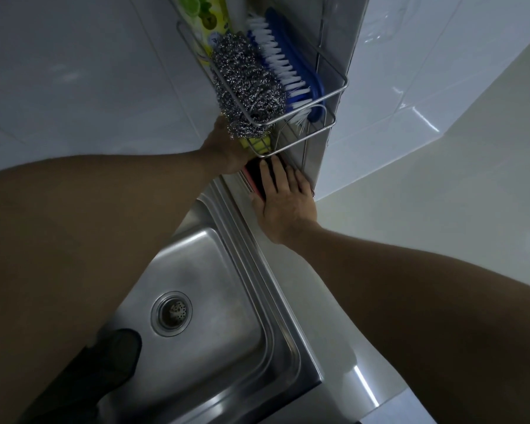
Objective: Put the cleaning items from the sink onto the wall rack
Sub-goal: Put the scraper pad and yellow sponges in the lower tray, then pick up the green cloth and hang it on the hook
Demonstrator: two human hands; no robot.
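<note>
I am seeing the right hand [283, 203] lying flat, fingers extended, on a dark sponge [255, 175]; the left hand [227, 151] grip is hidden beneath the wall rack [334, 93]. The steel scourer [247, 87] is overhanging and risks dislodging.

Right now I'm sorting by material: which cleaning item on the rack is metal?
The steel wool scourer, a grey, shiny tangle of wire at the basket's front. The blue scrub brush beside it is plastic with white bristles.
</note>
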